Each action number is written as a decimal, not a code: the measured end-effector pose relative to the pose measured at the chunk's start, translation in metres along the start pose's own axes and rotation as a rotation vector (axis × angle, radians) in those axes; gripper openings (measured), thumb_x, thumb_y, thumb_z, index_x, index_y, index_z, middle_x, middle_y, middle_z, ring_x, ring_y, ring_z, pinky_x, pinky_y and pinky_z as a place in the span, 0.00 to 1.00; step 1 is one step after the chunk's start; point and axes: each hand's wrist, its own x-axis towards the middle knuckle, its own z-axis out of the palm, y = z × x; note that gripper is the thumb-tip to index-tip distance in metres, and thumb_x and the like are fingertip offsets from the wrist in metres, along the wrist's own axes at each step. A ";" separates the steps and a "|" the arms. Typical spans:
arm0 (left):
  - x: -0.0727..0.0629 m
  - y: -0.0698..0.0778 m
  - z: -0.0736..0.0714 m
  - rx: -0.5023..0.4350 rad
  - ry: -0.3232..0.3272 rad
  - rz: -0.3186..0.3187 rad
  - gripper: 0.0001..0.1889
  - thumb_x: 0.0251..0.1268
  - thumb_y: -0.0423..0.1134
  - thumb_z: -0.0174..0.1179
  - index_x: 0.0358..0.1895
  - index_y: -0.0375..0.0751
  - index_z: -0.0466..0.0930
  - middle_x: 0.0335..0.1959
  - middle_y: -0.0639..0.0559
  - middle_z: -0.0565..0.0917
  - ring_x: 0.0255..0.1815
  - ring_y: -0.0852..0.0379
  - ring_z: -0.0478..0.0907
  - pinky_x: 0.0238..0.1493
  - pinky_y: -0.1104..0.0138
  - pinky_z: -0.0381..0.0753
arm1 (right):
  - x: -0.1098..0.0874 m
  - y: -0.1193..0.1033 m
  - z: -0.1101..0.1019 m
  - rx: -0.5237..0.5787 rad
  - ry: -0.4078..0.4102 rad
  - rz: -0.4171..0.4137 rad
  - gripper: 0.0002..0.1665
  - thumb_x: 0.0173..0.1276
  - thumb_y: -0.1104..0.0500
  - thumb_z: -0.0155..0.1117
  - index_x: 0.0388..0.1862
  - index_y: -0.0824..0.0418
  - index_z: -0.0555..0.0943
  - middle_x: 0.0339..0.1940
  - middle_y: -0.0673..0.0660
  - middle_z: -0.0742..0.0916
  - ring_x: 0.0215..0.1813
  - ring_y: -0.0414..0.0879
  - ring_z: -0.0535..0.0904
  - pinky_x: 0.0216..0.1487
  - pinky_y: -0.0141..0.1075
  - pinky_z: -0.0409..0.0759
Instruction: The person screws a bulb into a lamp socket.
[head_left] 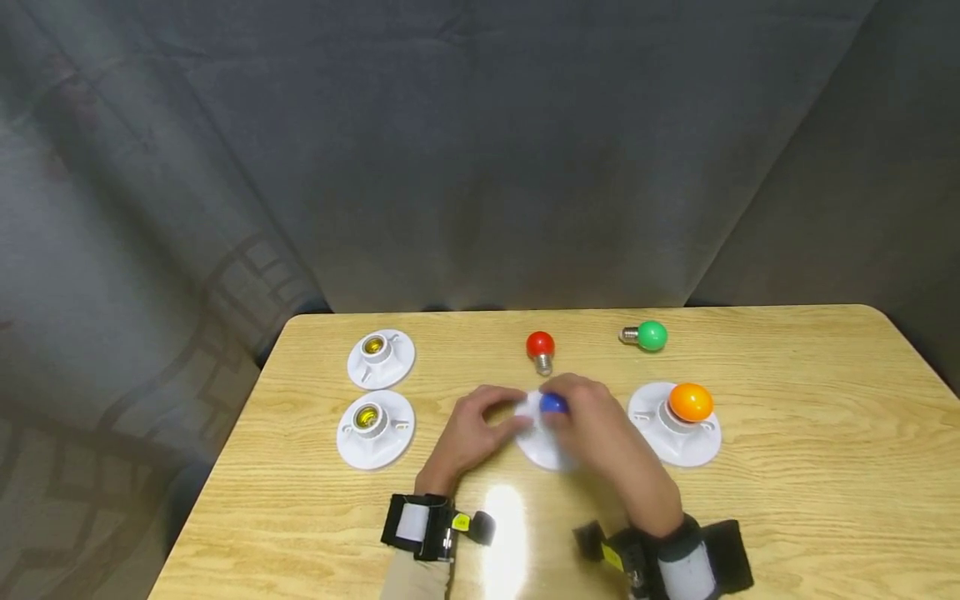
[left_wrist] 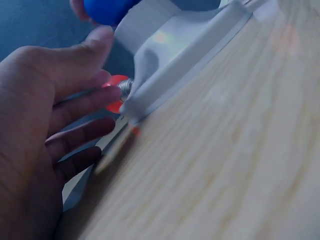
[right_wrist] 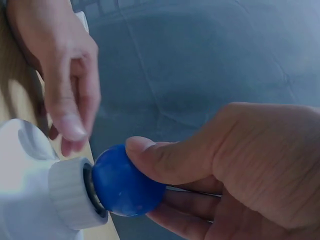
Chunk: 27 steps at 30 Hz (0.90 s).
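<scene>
In the head view the right hand (head_left: 600, 421) is blurred and covers part of the blue bulb (head_left: 554, 403) and the right side of its base (head_left: 538, 446), while the near edge of the bench (head_left: 810, 408) is cut off. In the left wrist view the top edge crops the blue bulb, and the left hand (left_wrist: 35, 100) hides part of the red bulb (left_wrist: 115, 80). In the right wrist view the blue bulb's thread is mostly sunk out of sight, and the left edge cuts the base.
</scene>
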 end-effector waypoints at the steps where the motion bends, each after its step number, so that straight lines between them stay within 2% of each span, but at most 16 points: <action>1: 0.000 0.000 0.000 0.013 -0.002 0.007 0.20 0.56 0.57 0.67 0.53 0.60 0.82 0.51 0.61 0.83 0.56 0.60 0.78 0.64 0.57 0.74 | -0.001 0.001 -0.002 -0.002 0.000 -0.001 0.19 0.60 0.70 0.66 0.52 0.67 0.81 0.53 0.65 0.85 0.55 0.61 0.81 0.59 0.54 0.79; 8: 0.002 0.000 0.002 0.100 -0.010 0.012 0.16 0.63 0.50 0.63 0.52 0.53 0.82 0.52 0.56 0.83 0.57 0.57 0.78 0.63 0.56 0.75 | -0.004 0.010 -0.013 0.008 -0.008 0.026 0.19 0.61 0.70 0.66 0.52 0.68 0.81 0.52 0.66 0.85 0.54 0.62 0.81 0.59 0.55 0.78; 21: 0.002 -0.002 0.002 0.098 0.010 0.012 0.13 0.64 0.45 0.63 0.51 0.50 0.84 0.51 0.54 0.84 0.57 0.57 0.79 0.64 0.57 0.75 | -0.008 0.029 -0.027 0.011 0.038 0.057 0.20 0.61 0.67 0.65 0.54 0.67 0.80 0.54 0.67 0.84 0.54 0.63 0.80 0.58 0.58 0.79; 27: 0.003 -0.002 0.002 0.097 0.008 0.012 0.13 0.65 0.45 0.63 0.50 0.50 0.84 0.51 0.54 0.84 0.56 0.57 0.79 0.63 0.58 0.76 | -0.011 0.038 -0.034 -0.005 0.085 0.056 0.20 0.60 0.66 0.64 0.52 0.68 0.80 0.53 0.68 0.84 0.53 0.65 0.80 0.57 0.60 0.78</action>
